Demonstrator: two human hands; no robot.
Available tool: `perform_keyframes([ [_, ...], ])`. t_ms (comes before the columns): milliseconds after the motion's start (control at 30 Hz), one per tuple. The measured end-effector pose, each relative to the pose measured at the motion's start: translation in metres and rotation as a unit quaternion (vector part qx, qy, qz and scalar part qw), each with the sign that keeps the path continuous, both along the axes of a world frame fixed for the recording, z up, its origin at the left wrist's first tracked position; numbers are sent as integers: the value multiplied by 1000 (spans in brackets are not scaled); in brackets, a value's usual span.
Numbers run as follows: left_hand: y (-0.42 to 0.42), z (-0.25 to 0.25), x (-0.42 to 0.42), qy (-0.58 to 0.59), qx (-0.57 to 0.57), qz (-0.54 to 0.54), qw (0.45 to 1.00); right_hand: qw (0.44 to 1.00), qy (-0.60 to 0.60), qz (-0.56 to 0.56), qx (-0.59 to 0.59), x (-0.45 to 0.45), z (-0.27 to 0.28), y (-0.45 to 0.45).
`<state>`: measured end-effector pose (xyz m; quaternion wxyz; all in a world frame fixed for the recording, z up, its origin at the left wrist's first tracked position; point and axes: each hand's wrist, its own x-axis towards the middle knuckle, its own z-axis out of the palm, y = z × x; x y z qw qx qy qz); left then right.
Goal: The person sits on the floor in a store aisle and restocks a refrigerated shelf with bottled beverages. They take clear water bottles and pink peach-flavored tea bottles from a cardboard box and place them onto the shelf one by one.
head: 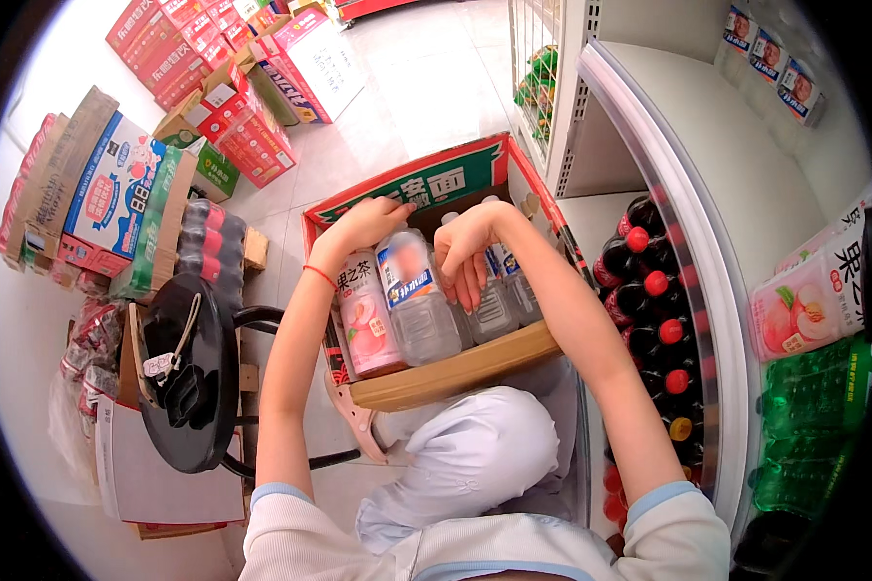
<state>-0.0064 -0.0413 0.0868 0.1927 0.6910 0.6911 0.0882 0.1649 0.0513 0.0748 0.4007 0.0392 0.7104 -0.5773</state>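
A red and green cardboard box stands in front of me with several bottles in it. At its left side is a pink-labelled peach tea bottle, beside a clear water bottle with a blue and white label. My left hand is bent over the tops of these two bottles, at the box's far left part; whether it grips one cannot be told. My right hand hangs over the box's middle, fingers pointing down and slightly apart, near the clear bottles. No bottle is plainly in its fingers.
Right of the box, a fridge shelf edge curves past cola bottles, green bottles and peach tea bottles. On the left stand a black round stool, shrink-wrapped drinks and stacked cartons. More cartons stand farther off.
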Motion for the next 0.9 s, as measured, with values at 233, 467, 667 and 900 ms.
perform_keyframes([
  [233,9,30,16,-130,103,-94,982,994,44,-94,-12,7,6,10],
  [467,38,150,127,-114,444,-223,861,989,14,-141,44,1,-3,-3],
  [667,102,212,248,-169,507,-355,767,987,12,-157,31,-4,-10,-1],
  [900,200,230,402,-248,393,-481,743,980,42,-189,36,6,-19,5],
])
